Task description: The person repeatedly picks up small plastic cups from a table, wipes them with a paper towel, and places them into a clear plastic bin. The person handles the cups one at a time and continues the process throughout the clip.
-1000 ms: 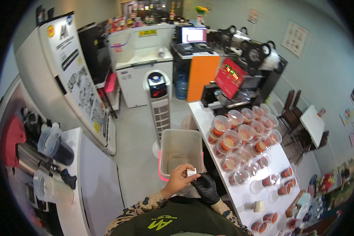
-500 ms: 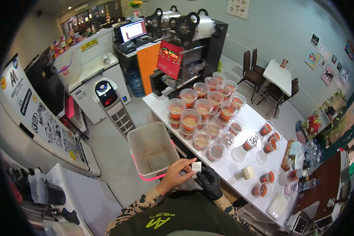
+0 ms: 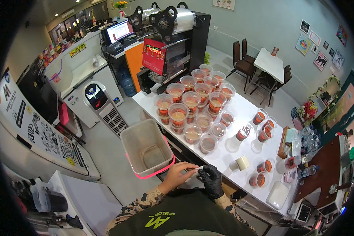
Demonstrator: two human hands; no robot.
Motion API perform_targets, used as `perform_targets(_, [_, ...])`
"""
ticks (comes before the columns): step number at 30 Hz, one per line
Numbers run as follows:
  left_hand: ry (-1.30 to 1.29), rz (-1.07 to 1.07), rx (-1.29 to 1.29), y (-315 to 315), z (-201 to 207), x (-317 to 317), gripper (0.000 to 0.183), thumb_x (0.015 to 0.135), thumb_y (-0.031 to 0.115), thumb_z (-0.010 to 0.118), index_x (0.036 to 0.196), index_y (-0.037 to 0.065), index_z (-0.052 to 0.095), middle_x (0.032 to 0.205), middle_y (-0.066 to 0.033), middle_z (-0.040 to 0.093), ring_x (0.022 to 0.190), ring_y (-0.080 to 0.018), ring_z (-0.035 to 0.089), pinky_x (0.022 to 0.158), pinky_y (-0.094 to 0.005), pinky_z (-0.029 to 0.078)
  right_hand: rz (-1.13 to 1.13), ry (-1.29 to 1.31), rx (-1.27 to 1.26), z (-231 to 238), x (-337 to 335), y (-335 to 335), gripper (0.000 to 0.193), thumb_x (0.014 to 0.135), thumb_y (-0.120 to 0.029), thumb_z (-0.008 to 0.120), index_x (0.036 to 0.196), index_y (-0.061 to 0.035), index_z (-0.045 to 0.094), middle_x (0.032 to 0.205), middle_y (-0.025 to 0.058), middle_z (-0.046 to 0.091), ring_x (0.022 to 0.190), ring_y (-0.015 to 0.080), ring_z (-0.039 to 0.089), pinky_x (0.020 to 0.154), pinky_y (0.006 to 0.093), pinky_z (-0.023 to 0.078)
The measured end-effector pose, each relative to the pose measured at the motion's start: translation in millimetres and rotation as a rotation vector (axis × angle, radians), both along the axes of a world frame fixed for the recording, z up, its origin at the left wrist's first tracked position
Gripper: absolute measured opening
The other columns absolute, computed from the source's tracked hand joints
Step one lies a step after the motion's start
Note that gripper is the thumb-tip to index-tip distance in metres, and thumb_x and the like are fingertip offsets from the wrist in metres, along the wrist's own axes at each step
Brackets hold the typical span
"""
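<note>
Small, thin white slip, seemingly paper (image 3: 200, 168): held between the hands, beside the white bench (image 3: 224, 159). Bare left hand (image 3: 178, 175): fingers pinched on one side. Black-gloved right hand (image 3: 211, 181): fingers closed on the other. Handling, judged: light, flexible, easily creased; grip by edges.
</note>
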State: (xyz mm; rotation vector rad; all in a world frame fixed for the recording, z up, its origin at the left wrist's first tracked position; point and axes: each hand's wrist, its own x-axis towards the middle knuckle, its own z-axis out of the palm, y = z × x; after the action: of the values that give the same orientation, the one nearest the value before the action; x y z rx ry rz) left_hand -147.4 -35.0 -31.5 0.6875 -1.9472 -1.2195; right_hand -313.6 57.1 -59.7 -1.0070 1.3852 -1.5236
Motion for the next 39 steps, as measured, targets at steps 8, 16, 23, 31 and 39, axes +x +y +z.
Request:
perform_targets(8, [0.065,0.022,0.111,14,-4,-18,0.024,0.087,0.01,0.078,0.109,0.003,0.075,0.098,-0.0073,0.074,0.076,-0.0095,0.066,0.071,-0.025,0.053,-0.001,0.02,-0.066,-14,-15,8,0.024,0.09,0.004,0.069,0.112,-0.0031,0.061,0.104,0.0029,0.062,0.094,0.0111,0.058,0.081,0.0268,0.05])
perform_targets(16, [0.104,0.18,-0.36,24,-4,-38,0.023,0.083,0.002,0.076,0.106,0.005,0.075,0.093,-0.0078,0.073,0.078,-0.0197,0.067,0.071,-0.0307,0.054,-0.021,-0.2,-0.149,-2,-32,19,0.029,0.089,0.005,0.067,0.117,-0.0009,0.059,0.109,0.0051,0.063,0.098,0.0155,0.062,0.085,0.0291,0.053])
perform_targets(23, [0.019,0.155,-0.742,34,-4,-45,0.038,0.073,-0.003,0.073,0.109,0.007,0.073,0.1,-0.0048,0.072,0.088,-0.0226,0.067,0.077,-0.0358,0.054,0.139,-0.355,0.186,1,-59,33,0.018,0.096,-0.007,0.063,0.113,-0.0015,0.066,0.108,0.0039,0.065,0.097,0.0128,0.064,0.083,0.0285,0.053])
perform_targets(31, [0.059,0.224,-0.469,54,-9,-59,0.042,0.078,-0.006,0.075,0.118,0.005,0.068,0.11,-0.0093,0.07,0.09,-0.0184,0.066,0.076,-0.0308,0.055,0.173,-0.484,0.161,-8,-72,43,0.018,0.097,-0.009,0.065,0.113,-0.0013,0.068,0.113,0.0045,0.067,0.096,0.0124,0.063,0.085,0.0279,0.051])
perform_targets(39, [0.57,0.179,0.545,70,-27,-75,0.063,0.086,-0.008,0.075,0.14,-0.001,0.045,0.13,-0.0094,0.059,0.09,-0.0068,0.064,0.079,-0.0222,0.054,0.203,-0.441,-0.134,3,-75,64,0.054,0.089,0.003,0.069,0.138,-0.0038,0.047,0.124,0.0103,0.062,0.111,0.0169,0.06,0.094,0.0319,0.053])
